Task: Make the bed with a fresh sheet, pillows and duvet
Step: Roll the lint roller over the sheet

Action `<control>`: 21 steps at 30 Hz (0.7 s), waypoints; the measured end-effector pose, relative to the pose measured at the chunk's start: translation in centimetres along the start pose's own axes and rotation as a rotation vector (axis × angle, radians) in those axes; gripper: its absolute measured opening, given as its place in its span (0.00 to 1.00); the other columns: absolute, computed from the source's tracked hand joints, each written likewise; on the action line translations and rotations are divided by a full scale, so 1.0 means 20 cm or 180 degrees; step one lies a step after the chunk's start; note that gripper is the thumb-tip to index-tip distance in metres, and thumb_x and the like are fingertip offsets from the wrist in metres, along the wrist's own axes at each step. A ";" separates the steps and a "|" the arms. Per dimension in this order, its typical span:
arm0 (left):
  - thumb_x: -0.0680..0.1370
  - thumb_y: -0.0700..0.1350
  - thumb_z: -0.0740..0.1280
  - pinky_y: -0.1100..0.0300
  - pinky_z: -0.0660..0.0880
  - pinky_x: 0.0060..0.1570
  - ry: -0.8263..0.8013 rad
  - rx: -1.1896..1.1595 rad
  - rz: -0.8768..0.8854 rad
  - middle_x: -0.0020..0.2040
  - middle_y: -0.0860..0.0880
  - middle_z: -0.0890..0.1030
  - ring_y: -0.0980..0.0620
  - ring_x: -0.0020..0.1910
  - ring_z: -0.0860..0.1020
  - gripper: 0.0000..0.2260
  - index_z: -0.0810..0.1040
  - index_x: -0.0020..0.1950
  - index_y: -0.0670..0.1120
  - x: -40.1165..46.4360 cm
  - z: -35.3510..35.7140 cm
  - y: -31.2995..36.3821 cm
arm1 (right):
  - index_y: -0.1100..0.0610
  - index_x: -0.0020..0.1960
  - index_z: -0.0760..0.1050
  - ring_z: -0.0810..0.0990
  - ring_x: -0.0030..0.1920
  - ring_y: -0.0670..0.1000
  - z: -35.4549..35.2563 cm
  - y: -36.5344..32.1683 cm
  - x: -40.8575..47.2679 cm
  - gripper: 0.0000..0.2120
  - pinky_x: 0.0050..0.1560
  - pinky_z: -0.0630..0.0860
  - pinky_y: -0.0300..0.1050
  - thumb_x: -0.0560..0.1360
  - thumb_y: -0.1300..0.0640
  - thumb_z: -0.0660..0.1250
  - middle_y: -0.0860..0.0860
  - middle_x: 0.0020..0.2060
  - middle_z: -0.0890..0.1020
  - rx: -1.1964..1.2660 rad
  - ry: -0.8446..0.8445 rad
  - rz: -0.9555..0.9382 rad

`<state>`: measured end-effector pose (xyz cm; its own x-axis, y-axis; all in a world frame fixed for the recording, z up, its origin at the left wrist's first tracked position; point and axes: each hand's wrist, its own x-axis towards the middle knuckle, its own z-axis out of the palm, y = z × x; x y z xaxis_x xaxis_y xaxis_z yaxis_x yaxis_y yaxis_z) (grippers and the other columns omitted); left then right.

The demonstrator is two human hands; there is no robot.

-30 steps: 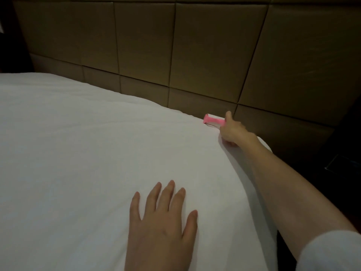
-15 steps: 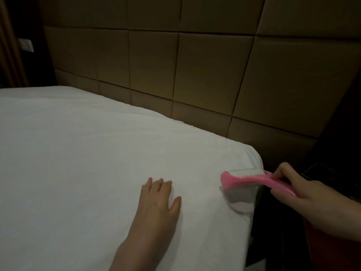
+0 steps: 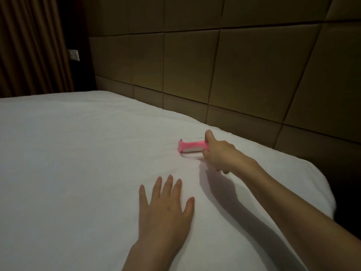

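A white sheet [image 3: 78, 163] covers the bed and lies mostly smooth, with faint creases near the head end. My left hand [image 3: 166, 210] rests flat on the sheet, palm down, fingers spread. Farther up the bed my right hand [image 3: 218, 153] grips the handle of a pink lint roller [image 3: 190, 147]. The roller's white head touches the sheet a short way in from the headboard. No pillows or duvet are in view.
A padded brown headboard [image 3: 224, 71] with square panels runs along the far side of the bed. Brown curtains [image 3: 29, 45] hang at the left, with a white wall switch [image 3: 74, 55] beside them. The bed's right corner [image 3: 324, 194] drops into a dark gap.
My right hand has carried the lint roller from the bed's right edge up and inward onto the sheet near the headboard. My left hand stays flat, its fingers now wider apart.
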<state>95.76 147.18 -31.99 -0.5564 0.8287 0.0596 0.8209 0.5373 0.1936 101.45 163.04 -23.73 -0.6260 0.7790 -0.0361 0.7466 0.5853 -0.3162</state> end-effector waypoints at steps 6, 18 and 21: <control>0.76 0.65 0.31 0.48 0.59 0.63 0.0225 -0.0526 0.0184 0.60 0.53 0.81 0.49 0.60 0.79 0.41 0.83 0.56 0.55 0.07 0.07 -0.05 | 0.46 0.75 0.47 0.77 0.50 0.57 0.11 -0.16 0.65 0.32 0.38 0.75 0.47 0.77 0.64 0.53 0.60 0.58 0.74 0.0045 0.0223 0.0169; 0.79 0.60 0.35 0.46 0.64 0.55 0.0293 -0.0368 0.0235 0.50 0.51 0.85 0.47 0.51 0.83 0.38 0.87 0.46 0.51 0.11 0.14 -0.09 | 0.46 0.75 0.49 0.77 0.45 0.56 0.12 -0.22 0.79 0.31 0.33 0.76 0.47 0.77 0.65 0.55 0.60 0.58 0.73 -0.0049 0.0232 0.0102; 0.72 0.63 0.23 0.46 0.56 0.69 0.0310 -0.0465 0.0246 0.68 0.53 0.75 0.49 0.68 0.72 0.46 0.78 0.64 0.55 0.07 0.06 -0.08 | 0.47 0.66 0.55 0.76 0.36 0.54 0.09 -0.09 0.54 0.18 0.29 0.75 0.46 0.79 0.59 0.54 0.58 0.46 0.75 -0.0012 0.0092 -0.0039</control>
<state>93.90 147.68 -33.29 -0.5081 0.8438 0.1729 0.8383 0.4383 0.3243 92.86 170.00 -25.16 -0.6284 0.7779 -0.0048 0.7397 0.5957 -0.3130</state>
